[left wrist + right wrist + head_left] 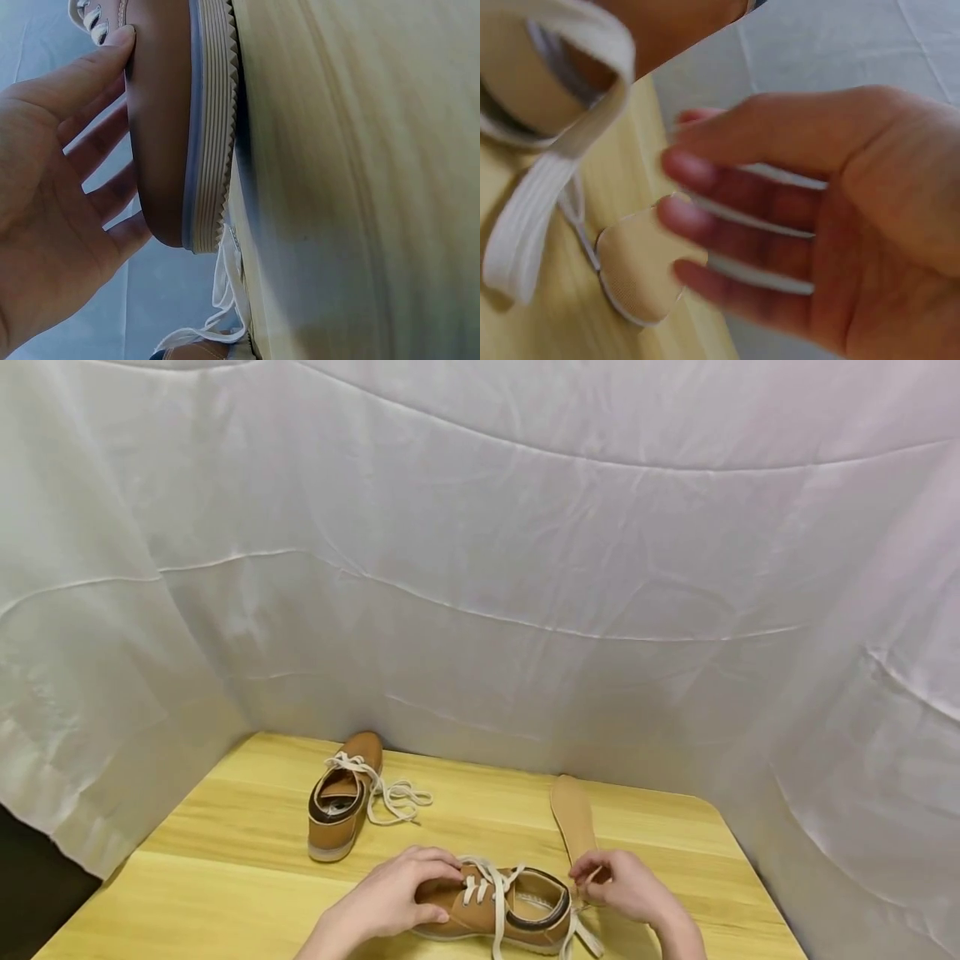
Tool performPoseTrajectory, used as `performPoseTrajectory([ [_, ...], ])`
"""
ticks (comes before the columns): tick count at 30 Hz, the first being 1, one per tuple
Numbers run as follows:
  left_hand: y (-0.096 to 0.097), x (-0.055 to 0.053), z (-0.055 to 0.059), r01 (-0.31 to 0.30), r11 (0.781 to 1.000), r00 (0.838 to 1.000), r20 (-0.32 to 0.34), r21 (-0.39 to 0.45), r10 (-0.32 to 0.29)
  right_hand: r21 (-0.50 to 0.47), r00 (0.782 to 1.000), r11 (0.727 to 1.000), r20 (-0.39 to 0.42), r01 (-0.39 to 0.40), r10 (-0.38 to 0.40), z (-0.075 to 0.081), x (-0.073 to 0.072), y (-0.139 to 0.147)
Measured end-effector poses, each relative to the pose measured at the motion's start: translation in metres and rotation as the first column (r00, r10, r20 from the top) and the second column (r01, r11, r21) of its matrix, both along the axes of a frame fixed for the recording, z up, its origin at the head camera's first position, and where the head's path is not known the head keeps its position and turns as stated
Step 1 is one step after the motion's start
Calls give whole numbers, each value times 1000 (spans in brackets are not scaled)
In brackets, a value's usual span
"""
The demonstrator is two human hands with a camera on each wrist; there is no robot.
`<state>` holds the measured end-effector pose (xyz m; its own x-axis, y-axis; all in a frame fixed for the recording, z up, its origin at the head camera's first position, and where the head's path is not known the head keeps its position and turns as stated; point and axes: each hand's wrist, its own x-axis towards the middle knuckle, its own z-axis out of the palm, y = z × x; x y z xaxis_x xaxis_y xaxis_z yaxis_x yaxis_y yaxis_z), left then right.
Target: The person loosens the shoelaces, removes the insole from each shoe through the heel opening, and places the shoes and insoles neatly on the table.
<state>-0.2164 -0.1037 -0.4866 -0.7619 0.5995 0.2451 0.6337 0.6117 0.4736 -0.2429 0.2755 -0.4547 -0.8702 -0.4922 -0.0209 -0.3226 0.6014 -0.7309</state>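
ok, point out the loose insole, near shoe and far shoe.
Loose insole (575, 817), head view: middle of its flat face.
Near shoe (478, 917), head view: side, below the laces.
Far shoe (332, 836), head view: back of the heel.

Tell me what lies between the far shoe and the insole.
In the head view, the far shoe's loose lace spreads beside it; beyond that, the tabletop is bare up to the insole.

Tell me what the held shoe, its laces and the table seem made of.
Held shoe: upper probably leather or imitation, smooth with a soft sheen and stitching. Laces: probably woven fabric, matte, with fine ribs. Table: wood or wood-look laminate, smooth, with grain streaks.
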Motion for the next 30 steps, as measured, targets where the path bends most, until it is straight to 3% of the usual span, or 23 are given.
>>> performPoseTrajectory([
  [4,-2,0,-2,-4,1000,1000,-2,-1,4,-26,985,995,-140,100,-103,9,-1,-12],
  [8,-3,0,-4,-8,1000,1000,-4,1,8,-111,958,988,-255,103,-129,12,-1,-27],
  [12,-3,0,-4,-5,1000,1000,-4,3,5,-183,949,983,-312,-15,-43,9,1,-42],
  [16,-3,0,-3,-4,1000,1000,-7,5,4,-182,942,974,-327,-137,71,5,4,-55],
  [21,-3,0,-3,-3,1000,1000,-15,11,3,-122,933,971,-323,-205,156,-1,4,-69],
  [30,-3,1,-1,-3,1000,1000,-11,10,3,-82,879,951,-411,-299,241,-5,9,-85],
])
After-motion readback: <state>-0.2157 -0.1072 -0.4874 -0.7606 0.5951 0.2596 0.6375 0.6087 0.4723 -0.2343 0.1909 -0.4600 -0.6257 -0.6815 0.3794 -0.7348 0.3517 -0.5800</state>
